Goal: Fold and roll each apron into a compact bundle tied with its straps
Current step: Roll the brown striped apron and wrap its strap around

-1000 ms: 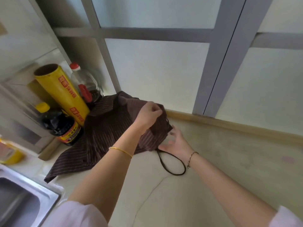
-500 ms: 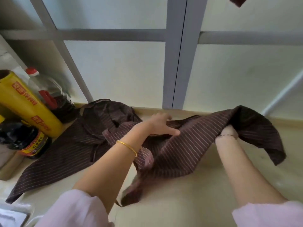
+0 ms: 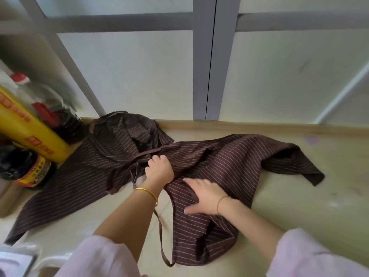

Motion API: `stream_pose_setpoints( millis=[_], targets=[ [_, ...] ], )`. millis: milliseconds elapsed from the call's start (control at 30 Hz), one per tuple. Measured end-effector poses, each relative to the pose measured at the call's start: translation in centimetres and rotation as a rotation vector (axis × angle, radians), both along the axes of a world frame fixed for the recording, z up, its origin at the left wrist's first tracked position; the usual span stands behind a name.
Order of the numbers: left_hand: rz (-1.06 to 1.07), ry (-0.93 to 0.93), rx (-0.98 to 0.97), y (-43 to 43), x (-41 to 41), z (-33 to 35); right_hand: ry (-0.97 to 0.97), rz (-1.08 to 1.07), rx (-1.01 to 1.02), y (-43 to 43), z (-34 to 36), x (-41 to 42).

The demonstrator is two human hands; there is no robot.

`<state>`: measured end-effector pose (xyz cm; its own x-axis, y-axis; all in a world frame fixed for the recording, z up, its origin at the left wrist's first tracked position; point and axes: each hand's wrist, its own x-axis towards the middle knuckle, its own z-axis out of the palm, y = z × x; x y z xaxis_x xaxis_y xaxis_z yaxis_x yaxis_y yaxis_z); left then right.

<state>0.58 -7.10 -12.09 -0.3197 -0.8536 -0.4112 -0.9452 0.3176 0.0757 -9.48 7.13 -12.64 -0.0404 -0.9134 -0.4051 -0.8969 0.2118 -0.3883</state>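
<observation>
Left hand point(image 3: 159, 168) fingertips hidden in apron point(image 3: 229, 160); yellow roll point(image 3: 30, 134) cropped.

I note apron point(image 3: 229, 162) no longer lifted, now lying spread right of yellow roll point(image 3: 30, 132). Right hand point(image 3: 205, 196) out from under cloth, pressing flat on top. Left hand point(image 3: 159, 170) now gripping fabric.

At your nine o'clock, the tall yellow cylindrical roll point(image 3: 30, 132) carries red-orange label patches point(image 3: 40, 145) with pale characters printed along its length, but they are too blurred for you to read a single one. Just below it, at about eight o'clock, the squat dark sauce bottle point(image 3: 18, 166) wears a yellow and red label point(image 3: 36, 173) with small dark and red characters, and these too are too small and smeared for you to make out. You will find no other brand, number or sign that can be read anywhere in view.
</observation>
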Motion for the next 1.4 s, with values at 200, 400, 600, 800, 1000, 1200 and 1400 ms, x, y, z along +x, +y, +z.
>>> stream_pose_setpoints(
  millis=[200, 400, 600, 800, 1000, 1200, 1400],
  targets=[
    [0.062, -0.078, 0.123, -1.0, 1.9, -0.9, -0.110, -0.487, -0.015, 1.7, -0.7, -2.5],
    [0.083, 0.070, 0.031, -0.9, 1.2, -0.3, 0.300, -1.091, 0.229, 7.5, 4.8, -14.3],
    [0.001, 0.038, -0.237, -1.5, -0.2, 0.3, 0.464, -0.795, -0.014, 6.2, 7.4, -12.7],
    [0.042, -0.079, -0.107, -1.0, 0.4, -0.2, -0.084, -0.383, -0.100, 0.9, 6.2, -4.1],
    [0.081, 0.124, 0.190, -1.7, 2.0, -0.2, -0.437, -0.499, -0.003, -0.8, 0.2, 1.7],
    [0.336, 0.660, 1.024, 0.1, -1.3, 4.5, -0.674, -0.705, -0.427, -1.1, -2.1, 5.0],
    [0.051, 0.802, 0.902, 0.9, -2.6, 6.9, -0.971, -1.166, -0.594, 0.3, 1.3, 1.0]
  ],
)
